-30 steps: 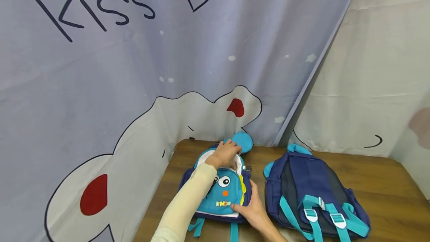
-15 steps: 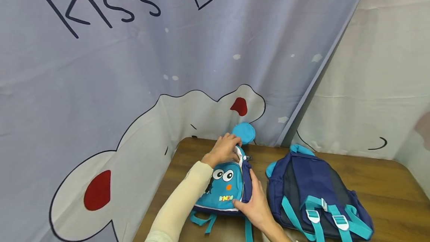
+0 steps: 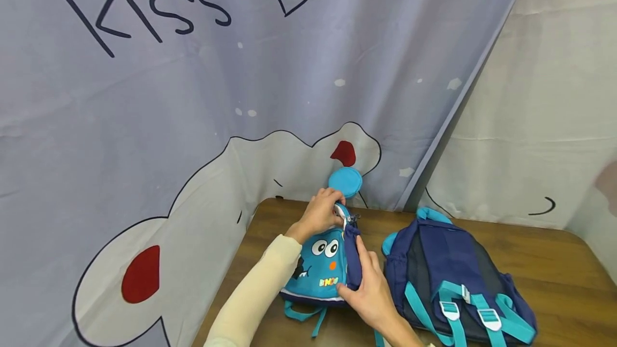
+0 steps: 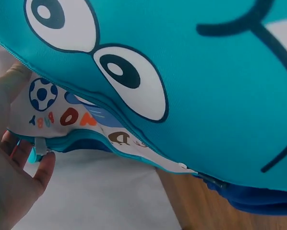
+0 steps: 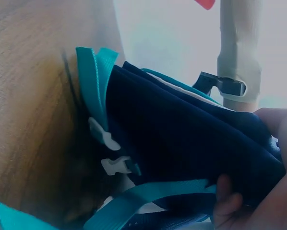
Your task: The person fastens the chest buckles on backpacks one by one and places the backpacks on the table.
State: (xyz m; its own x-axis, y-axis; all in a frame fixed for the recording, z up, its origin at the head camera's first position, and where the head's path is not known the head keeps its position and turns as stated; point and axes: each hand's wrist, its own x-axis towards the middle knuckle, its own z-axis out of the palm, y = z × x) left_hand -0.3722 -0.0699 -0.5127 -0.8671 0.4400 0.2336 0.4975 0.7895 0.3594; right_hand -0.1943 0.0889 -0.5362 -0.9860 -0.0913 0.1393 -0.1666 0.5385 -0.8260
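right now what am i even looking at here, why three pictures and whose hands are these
No machine here: a person works with bare hands and wears three cameras. The wide picture comes from a camera on the head, looking down at a wooden table in front of a printed curtain. The two close-ups come from cameras on each wrist.

The left hand, in a cream sleeve, pinches the top of a small teal cartoon-face backpack by its open zipper; its wrist view shows the printed lining inside. The right hand grips the backpack's navy side low down, tilting it up on its edge. Its wrist view shows the navy fabric and teal straps.

A second, navy backpack lies strap-side up to the right, apart from the hands.
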